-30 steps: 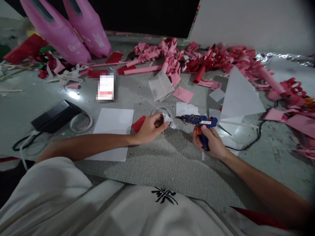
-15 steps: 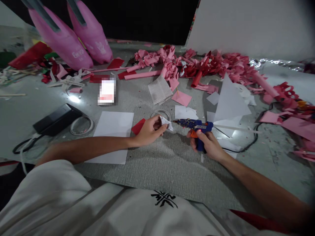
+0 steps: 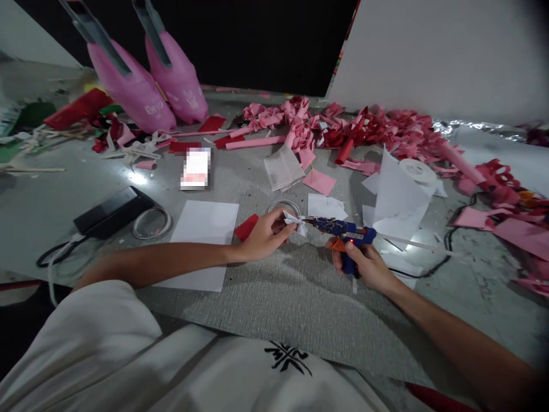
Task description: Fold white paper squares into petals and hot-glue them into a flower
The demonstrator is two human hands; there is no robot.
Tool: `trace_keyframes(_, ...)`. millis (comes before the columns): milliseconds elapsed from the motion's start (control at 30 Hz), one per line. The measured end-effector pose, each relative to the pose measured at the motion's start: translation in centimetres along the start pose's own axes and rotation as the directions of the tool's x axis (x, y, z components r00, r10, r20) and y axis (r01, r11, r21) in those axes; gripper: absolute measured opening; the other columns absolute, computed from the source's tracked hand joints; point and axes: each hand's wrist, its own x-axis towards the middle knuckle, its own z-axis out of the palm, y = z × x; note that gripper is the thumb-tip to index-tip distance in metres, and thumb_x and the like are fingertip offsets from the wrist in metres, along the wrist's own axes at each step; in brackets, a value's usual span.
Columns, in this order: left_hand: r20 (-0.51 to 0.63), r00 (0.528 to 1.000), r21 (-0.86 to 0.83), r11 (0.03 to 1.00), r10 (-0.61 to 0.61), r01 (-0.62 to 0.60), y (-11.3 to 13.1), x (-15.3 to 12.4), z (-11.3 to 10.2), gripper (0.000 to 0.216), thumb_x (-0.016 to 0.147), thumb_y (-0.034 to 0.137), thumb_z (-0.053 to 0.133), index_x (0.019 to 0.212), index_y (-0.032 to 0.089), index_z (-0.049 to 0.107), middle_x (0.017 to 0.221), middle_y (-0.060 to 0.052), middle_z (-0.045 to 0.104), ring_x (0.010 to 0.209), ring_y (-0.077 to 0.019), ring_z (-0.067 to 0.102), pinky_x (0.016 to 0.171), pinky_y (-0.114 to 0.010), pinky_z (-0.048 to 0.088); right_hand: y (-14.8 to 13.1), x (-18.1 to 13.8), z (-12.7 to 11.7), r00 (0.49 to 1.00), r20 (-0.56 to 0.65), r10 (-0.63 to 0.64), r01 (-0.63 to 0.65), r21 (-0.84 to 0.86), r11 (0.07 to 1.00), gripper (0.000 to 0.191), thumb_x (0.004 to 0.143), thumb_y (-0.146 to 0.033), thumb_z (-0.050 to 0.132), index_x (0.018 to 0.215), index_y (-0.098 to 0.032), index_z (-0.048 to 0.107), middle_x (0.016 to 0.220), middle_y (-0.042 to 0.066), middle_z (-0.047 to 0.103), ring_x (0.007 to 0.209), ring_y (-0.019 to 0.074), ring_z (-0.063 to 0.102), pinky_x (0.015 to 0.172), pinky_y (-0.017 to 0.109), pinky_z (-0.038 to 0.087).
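Between the fingertips of my left hand (image 3: 266,236) is a small folded piece of white paper (image 3: 295,222), its points sticking out to the right. My right hand (image 3: 362,260) is wrapped round the handle of a blue glue gun (image 3: 343,229) with an orange trigger and a lit red light. The glue gun's nozzle points left and meets the folded paper, or comes very close to it. A long translucent glue stick (image 3: 414,243) juts from the gun's back. Behind my left hand lies a clear ring-shaped roll (image 3: 283,207), partly hidden.
White sheets (image 3: 206,223) and a red paper piece (image 3: 246,228) lie by my left arm. Further left are a black box-shaped device (image 3: 114,212) and a tape roll (image 3: 151,223). Pink and red paper pieces (image 3: 300,134) line the back, beside pink bottles (image 3: 178,86). A black cord (image 3: 446,240) runs right.
The folded paper and the glue gun's nozzle have come together; a gap lay between them before. More of the paper's points now show. The whole view has shifted slightly.
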Motion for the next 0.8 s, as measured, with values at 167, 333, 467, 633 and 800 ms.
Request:
trace_keyframes(167, 0.041, 0.999, 0.017, 1.000, 0.023, -0.023, 0.6, 0.0, 0.0, 0.024, 0.097, 0.038, 0.067, 0.104, 0.017, 0.061, 0.081, 0.000, 0.061, 0.069, -0.0103, 0.059, 0.061, -0.020, 0.048, -0.8, 0.1, 0.3, 1.000, 0.009, 0.016, -0.015, -0.090, 0.996, 0.053, 0.095, -0.069, 0.055, 0.101, -0.017, 0.065, 0.066, 0.001, 0.064, 0.053, 0.0146, 0.058, 0.050, 0.027, 0.043)
trace_keyframes(333, 0.057, 0.998, 0.087, 0.996, 0.022, -0.027, 0.8, -0.1, 0.0, 0.027, 0.095, 0.040, 0.070, 0.105, 0.017, 0.062, 0.088, -0.001, 0.061, 0.074, -0.0108, 0.060, 0.065, -0.021, 0.048, -0.4, 0.0, -0.1, 0.999, 0.040, 0.008, -0.001, -0.183, 0.983, 0.055, 0.098, -0.068, 0.050, 0.105, -0.017, 0.068, 0.068, 0.002, 0.066, 0.056, 0.0151, 0.060, 0.055, 0.028, 0.045)
trace_keyframes(467, 0.031, 0.999, 0.147, 0.989, 0.024, -0.029, 0.8, 0.0, 0.0, 0.029, 0.091, 0.041, 0.075, 0.099, 0.017, 0.063, 0.087, -0.001, 0.061, 0.067, -0.0084, 0.055, 0.057, -0.019, 0.043, 0.3, -0.1, -0.7, 0.995, 0.096, -0.001, 0.027, -0.267, 0.963, 0.057, 0.099, -0.069, 0.047, 0.105, -0.017, 0.070, 0.067, 0.002, 0.066, 0.058, 0.0157, 0.059, 0.057, 0.029, 0.045)
trace_keyframes(633, 0.038, 0.999, 0.077, 0.997, -0.006, 0.003, 0.8, 0.0, 0.1, 0.027, 0.094, 0.041, 0.071, 0.102, 0.017, 0.063, 0.085, -0.001, 0.064, 0.068, -0.0098, 0.060, 0.058, -0.019, 0.048, 1.0, -0.3, -0.6, 0.997, 0.022, -0.073, 0.076, -0.193, 0.978, 0.052, 0.102, -0.064, 0.045, 0.111, -0.017, 0.067, 0.067, 0.002, 0.065, 0.057, 0.0169, 0.059, 0.056, 0.030, 0.046)
trace_keyframes(800, 0.010, 0.997, -0.028, 0.997, -0.070, 0.071, 0.8, -0.1, 0.1, 0.029, 0.094, 0.043, 0.070, 0.102, 0.016, 0.063, 0.076, 0.001, 0.061, 0.061, -0.0084, 0.059, 0.055, -0.019, 0.049, 1.8, -1.1, 0.4, 0.853, -0.286, -0.436, 0.377, -0.240, 0.895, 0.047, 0.103, -0.063, 0.041, 0.114, -0.023, 0.064, 0.070, 0.001, 0.065, 0.055, 0.0177, 0.058, 0.055, 0.033, 0.049)
